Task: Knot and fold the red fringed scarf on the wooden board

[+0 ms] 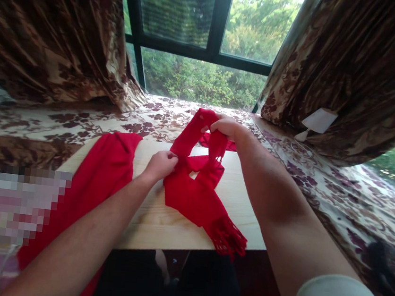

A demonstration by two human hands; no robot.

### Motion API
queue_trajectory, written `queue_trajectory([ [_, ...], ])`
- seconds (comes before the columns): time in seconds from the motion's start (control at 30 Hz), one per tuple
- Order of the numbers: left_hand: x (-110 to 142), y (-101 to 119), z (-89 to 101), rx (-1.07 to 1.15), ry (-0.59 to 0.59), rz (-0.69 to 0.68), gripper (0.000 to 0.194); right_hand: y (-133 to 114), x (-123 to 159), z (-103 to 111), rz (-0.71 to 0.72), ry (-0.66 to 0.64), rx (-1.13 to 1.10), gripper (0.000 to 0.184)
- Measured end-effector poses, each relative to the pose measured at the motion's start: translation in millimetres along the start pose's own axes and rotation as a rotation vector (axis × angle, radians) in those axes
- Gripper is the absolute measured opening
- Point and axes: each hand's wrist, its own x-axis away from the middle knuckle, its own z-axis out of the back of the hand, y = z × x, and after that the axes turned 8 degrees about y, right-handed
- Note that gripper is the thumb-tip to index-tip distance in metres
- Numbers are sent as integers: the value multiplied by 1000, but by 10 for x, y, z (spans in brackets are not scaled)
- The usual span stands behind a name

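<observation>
One red cloth (pixel 104 168) drapes off the left side of the pale wood tabletop (pixel 145 230). Right of it we have the red scarf (pixel 192 195), crossed over itself, fringe at the near edge. We see the left hand (pixel 163 164) pinched closed on its left edge; farther out, the right hand (pixel 224 125) closed on a raised part, other fringe hanging below. Beyond, we get a floral cover (pixel 161 118), white lamp (pixel 319 120) at right, patterned curtains (pixel 99 37), window (pixel 207 63).

Brown floral curtains (pixel 349 65) flank dark-framed window (pixel 216 22); small white-shaded lamp (pixel 319 120) on floral-patterned fabric ledge (pixel 283 150), right side.
</observation>
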Motion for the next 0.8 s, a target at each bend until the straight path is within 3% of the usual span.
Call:
queue_trajectory([
  [0.1,-107,-33,-95,-251,185,-335,29,3,-71,14,-61,-16,88,39],
  [0.17,-164,-83,-209,-320,161,-449,42,-14,-113,14,-71,-6,145,32],
  [0.27,-199,-186,-399,-423,79,-439,63,-68,-162,8,-34,12,182,25],
  [0.4,-181,-293,-526,-491,73,-393,78,-149,-242,38,47,96,233,26],
  [0.6,-186,-343,-485,-459,-7,-448,71,-209,-453,192,19,241,422,22],
  [0.8,-209,-451,-537,-273,187,-558,65,-265,-523,286,97,335,334,25],
])
